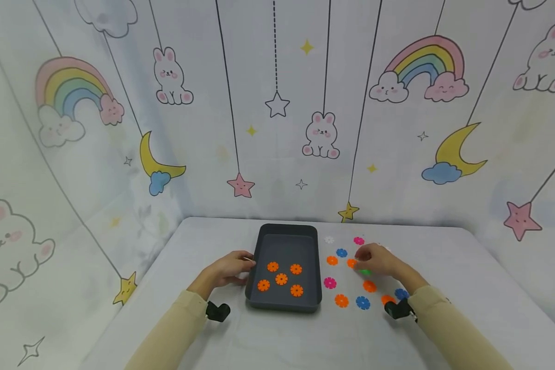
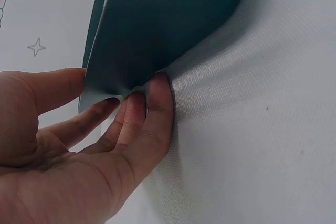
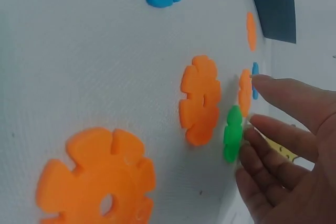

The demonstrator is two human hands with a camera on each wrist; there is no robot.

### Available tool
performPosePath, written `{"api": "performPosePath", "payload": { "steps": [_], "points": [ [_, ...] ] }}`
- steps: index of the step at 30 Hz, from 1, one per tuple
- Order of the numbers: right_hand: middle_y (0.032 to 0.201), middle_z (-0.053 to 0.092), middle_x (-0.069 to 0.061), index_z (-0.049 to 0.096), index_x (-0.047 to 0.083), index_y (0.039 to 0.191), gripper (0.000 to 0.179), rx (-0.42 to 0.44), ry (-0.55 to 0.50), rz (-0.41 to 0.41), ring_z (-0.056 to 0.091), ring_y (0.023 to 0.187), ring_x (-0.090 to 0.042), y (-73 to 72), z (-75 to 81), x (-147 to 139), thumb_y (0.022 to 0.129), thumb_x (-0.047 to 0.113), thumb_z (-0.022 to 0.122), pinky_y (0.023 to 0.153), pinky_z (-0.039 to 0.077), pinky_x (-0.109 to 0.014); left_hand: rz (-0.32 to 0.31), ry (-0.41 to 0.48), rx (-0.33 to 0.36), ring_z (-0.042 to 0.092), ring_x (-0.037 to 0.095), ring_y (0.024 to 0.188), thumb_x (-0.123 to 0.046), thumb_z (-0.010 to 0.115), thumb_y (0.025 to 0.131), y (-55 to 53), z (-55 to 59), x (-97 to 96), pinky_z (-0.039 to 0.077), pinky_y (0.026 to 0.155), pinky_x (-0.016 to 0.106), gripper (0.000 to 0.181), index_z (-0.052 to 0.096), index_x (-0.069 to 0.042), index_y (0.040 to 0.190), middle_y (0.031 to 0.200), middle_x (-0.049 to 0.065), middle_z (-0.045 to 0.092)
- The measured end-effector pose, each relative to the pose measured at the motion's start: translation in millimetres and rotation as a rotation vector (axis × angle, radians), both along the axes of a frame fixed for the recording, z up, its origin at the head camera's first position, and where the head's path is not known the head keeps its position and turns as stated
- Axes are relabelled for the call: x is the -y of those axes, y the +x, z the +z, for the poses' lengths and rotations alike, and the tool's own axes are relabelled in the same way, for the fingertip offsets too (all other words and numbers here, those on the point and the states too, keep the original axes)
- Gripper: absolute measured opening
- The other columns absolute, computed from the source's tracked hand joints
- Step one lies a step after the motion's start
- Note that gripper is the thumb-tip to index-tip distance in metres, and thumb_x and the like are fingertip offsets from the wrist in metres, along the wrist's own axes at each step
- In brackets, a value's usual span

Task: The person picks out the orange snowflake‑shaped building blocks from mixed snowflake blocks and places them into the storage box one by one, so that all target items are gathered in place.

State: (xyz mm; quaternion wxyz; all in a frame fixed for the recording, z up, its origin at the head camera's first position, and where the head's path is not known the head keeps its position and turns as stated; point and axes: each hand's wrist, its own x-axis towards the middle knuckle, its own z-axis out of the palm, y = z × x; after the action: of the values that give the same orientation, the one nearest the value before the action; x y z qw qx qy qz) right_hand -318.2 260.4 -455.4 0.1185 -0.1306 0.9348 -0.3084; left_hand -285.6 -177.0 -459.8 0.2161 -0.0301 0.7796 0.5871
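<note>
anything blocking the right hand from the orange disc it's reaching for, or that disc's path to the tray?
Nothing visible. The right hand is already at the orange disc, with a green disc beside its fingertips. Between that orange disc and the dark tray lie only flat discs and bare cloth; the tray's low wall is the only step.

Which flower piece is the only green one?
The green piece lying on the table right under the right hand. The other loose pieces are orange, blue, pink or white.

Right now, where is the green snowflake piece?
In the head view the green piece lies on the table right of the dark tray, tucked under the right hand, with an orange piece just in front of it.
</note>
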Motion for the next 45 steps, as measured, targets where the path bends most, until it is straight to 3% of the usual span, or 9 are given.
{"api": "performPosePath", "payload": {
  "steps": [11, 27, 34, 38, 45],
  "points": [
    [0.110, 0.063, -0.009, 0.068, 0.004, 0.115, 0.030, -0.015, -0.013, -0.008, 0.056, 0.103, -0.026, -0.1, -10.4, 0, 0.090, 0.017, 0.078, 0.094, 0.053, -0.050, -0.005, -0.008, -0.009, 0.056, 0.037, 0.127, -0.013, 0.060, 0.104, 1.0, 0.5, -0.1, 0.059, 0.088, 0.049, 0.045, 0.048, 0.004, 0.144, 0.138, 0.022, 0.056],
    [0.099, 0.066, -0.007, 0.068, 0.002, 0.106, 0.019, -0.065, -0.039, -0.016, 0.059, 0.092, -0.024, -2.2, -7.4, 5, 0.090, 0.009, 0.076, 0.087, 0.056, -0.043, -0.003, -0.022, -0.016, 0.056, 0.038, 0.126, -0.014, 0.060, 0.104, 2.5, 1.5, -0.5, 0.059, 0.088, 0.048, 0.045, 0.048, 0.005, 0.144, 0.138, 0.023, 0.056],
    [0.099, 0.068, -0.005, 0.070, 0.002, 0.106, 0.014, -0.069, -0.074, -0.017, 0.062, 0.092, -0.022, -1.8, -2.9, 6, 0.094, 0.008, 0.071, 0.088, 0.057, -0.042, -0.002, -0.024, -0.012, 0.057, 0.037, 0.125, -0.014, 0.060, 0.103, 2.9, 1.1, -0.4, 0.060, 0.087, 0.047, 0.047, 0.048, 0.005, 0.144, 0.138, 0.023, 0.056],
    [0.097, 0.069, -0.005, 0.071, 0.001, 0.106, 0.012, -0.108, -0.097, 0.025, 0.062, 0.091, -0.021, -3.2, 1.3, 8, 0.095, 0.008, 0.071, 0.087, 0.057, -0.041, -0.008, -0.029, -0.009, 0.057, 0.037, 0.126, -0.014, 0.060, 0.104, 2.2, 2.0, -0.6, 0.060, 0.087, 0.047, 0.047, 0.048, 0.005, 0.145, 0.138, 0.023, 0.056],
    [0.096, 0.071, -0.004, 0.071, 0.002, 0.103, 0.010, -0.146, -0.136, 0.069, 0.064, 0.089, -0.020, -1.2, 18.2, 24, 0.095, 0.007, 0.070, 0.087, 0.057, -0.041, -0.008, -0.039, -0.006, 0.057, 0.036, 0.125, -0.015, 0.060, 0.104, 1.9, 2.6, -0.3, 0.060, 0.087, 0.047, 0.047, 0.048, 0.004, 0.145, 0.138, 0.022, 0.056]
  ]
}}
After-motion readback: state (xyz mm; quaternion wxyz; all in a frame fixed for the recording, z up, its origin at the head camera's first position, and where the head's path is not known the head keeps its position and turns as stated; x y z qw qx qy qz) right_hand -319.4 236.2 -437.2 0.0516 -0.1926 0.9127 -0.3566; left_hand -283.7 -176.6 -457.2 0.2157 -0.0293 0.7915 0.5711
